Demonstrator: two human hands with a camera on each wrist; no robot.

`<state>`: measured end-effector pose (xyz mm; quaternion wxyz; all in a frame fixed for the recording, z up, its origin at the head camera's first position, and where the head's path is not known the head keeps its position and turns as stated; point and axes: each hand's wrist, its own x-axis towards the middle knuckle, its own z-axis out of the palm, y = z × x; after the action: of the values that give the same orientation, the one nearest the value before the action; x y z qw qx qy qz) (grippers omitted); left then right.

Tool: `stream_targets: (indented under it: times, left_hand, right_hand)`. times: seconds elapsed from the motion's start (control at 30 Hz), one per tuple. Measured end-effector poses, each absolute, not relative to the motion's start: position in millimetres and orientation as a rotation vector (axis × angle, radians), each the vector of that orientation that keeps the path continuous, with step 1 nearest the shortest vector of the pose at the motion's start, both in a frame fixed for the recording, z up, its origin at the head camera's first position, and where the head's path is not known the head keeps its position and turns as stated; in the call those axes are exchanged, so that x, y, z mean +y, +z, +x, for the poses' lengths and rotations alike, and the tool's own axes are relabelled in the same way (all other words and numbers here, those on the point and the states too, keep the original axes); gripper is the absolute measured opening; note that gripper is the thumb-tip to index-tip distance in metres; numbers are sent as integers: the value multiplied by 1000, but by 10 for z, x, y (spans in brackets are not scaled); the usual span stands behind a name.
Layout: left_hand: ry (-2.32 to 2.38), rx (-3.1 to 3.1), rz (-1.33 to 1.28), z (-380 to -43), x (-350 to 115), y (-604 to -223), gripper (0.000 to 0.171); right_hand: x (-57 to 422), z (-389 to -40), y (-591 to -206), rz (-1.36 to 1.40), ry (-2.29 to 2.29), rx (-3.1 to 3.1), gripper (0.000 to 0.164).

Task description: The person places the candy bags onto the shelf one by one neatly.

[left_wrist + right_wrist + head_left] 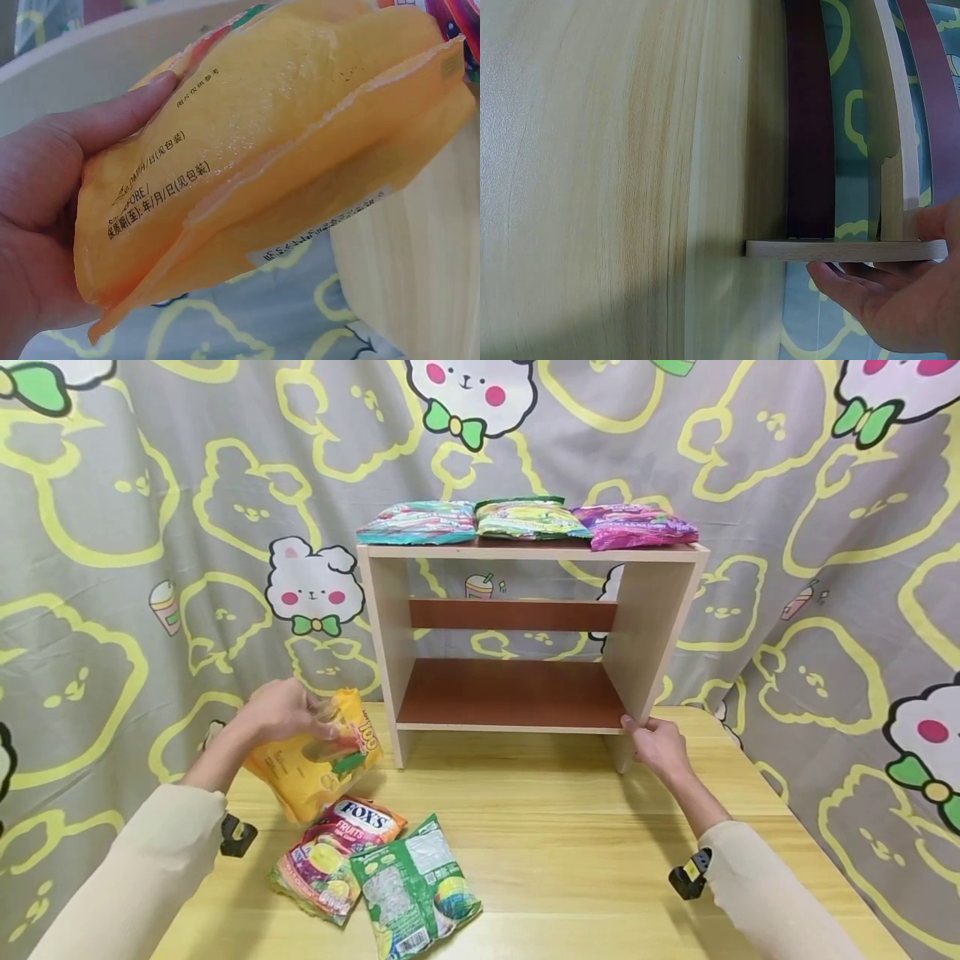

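Note:
My left hand [288,714] grips a yellow candy bag [296,781] with a mango picture on it, tilted at the left of the table. In the left wrist view my thumb lies across the top of the bag and the other fingers are hidden behind it. My right hand [662,748] holds the right side panel of a small wooden shelf [510,693], near the front end of its lower board. Thumb and fingers are on opposite sides of that panel [840,250] in the right wrist view.
A red Fox's candy bag [337,852] and a green bag [416,885] overlap on the table [570,852], front left. Atop the shelf lie teal [420,522], yellow-green [528,518] and purple [633,525] bags in a row. A patterned curtain [225,568] hangs behind.

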<state>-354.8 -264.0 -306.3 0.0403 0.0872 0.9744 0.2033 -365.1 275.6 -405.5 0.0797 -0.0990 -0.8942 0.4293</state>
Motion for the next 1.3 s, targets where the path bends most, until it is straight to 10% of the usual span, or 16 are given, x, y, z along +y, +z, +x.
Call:
stream_targets:
  times: [0.77, 1.3]
  left_hand:
    - [427, 2945, 822, -3342, -1913, -2888, 54]
    - [674, 2960, 686, -3488, -1270, -2699, 42]
  right_hand:
    - [2756, -3650, -4051, -306, 1304, -2675, 55]
    - [2760, -3649, -4041, -311, 1303, -2668, 54]
